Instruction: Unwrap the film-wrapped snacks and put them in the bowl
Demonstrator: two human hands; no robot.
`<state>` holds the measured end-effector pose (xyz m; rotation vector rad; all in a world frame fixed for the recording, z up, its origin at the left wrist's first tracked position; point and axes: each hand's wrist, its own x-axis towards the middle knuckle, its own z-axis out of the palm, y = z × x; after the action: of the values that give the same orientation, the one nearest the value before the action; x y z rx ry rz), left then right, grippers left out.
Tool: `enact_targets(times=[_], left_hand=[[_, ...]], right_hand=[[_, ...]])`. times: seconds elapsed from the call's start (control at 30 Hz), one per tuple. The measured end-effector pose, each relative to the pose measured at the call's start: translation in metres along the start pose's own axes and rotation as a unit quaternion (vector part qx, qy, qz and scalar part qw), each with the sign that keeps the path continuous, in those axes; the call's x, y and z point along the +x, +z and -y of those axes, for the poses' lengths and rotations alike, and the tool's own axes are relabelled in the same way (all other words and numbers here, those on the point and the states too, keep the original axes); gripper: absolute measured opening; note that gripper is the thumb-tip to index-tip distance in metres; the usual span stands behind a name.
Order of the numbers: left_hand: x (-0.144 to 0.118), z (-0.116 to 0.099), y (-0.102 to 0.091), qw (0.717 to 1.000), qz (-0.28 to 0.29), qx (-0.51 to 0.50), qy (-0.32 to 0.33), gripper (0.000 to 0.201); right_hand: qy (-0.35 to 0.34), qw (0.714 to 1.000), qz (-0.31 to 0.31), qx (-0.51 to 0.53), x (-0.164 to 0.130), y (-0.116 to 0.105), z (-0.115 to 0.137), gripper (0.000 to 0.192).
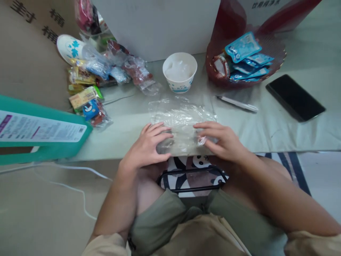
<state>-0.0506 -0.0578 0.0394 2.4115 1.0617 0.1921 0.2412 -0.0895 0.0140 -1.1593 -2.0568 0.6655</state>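
Note:
A clear, crinkled plastic bag (183,115) lies flat on the table in front of me. My left hand (151,142) rests on its left side, fingers spread and stretched out. On the other side, my right hand (220,138) touches the bag with its fingers apart. A shiny fold of plastic shows by the right thumb and index finger. Just beyond the bag stands a white paper cup (179,73) with a blue print and whitish translucent plastic inside.
Right of the cup are a reddish glass bowl (247,80) of blue packets, a white pen (237,104) and a black phone (295,97). Wrapped snacks (90,99) and a tipped paper cup (70,48) lie left. A green container (39,128) stands at the near left edge.

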Motion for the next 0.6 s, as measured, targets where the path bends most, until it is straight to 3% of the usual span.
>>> enact_targets(times=[0.1, 0.23, 0.3, 0.4, 0.43, 0.57, 0.6], left_hand=[[-0.003, 0.013, 0.003, 0.997, -0.05, -0.062, -0.001, 0.012], [0.0, 0.026, 0.004, 0.962, -0.177, -0.204, -0.023, 0.019], [0.002, 0.025, 0.005, 0.962, -0.154, -0.224, 0.024, 0.027], [0.007, 0.018, 0.012, 0.982, -0.079, -0.152, 0.076, 0.067], [0.009, 0.016, 0.015, 0.986, -0.078, -0.123, 0.077, 0.069], [0.015, 0.023, 0.021, 0.972, -0.203, -0.099, 0.063, 0.014], [0.015, 0.026, 0.021, 0.964, -0.233, -0.111, 0.059, 0.016]], right_hand=[[0.102, 0.989, -0.08, 0.069, 0.001, -0.015, -0.006, 0.016], [0.121, 0.985, -0.054, 0.107, 0.0, -0.023, -0.012, 0.013], [0.141, 0.981, -0.072, 0.113, 0.001, -0.02, -0.012, 0.017], [0.197, 0.964, -0.131, 0.123, 0.004, -0.012, -0.012, 0.023], [0.211, 0.958, -0.142, 0.13, 0.006, -0.009, -0.012, 0.023], [0.238, 0.945, -0.155, 0.164, 0.012, -0.006, -0.014, 0.02], [0.238, 0.943, -0.156, 0.172, 0.013, -0.006, -0.016, 0.019]])
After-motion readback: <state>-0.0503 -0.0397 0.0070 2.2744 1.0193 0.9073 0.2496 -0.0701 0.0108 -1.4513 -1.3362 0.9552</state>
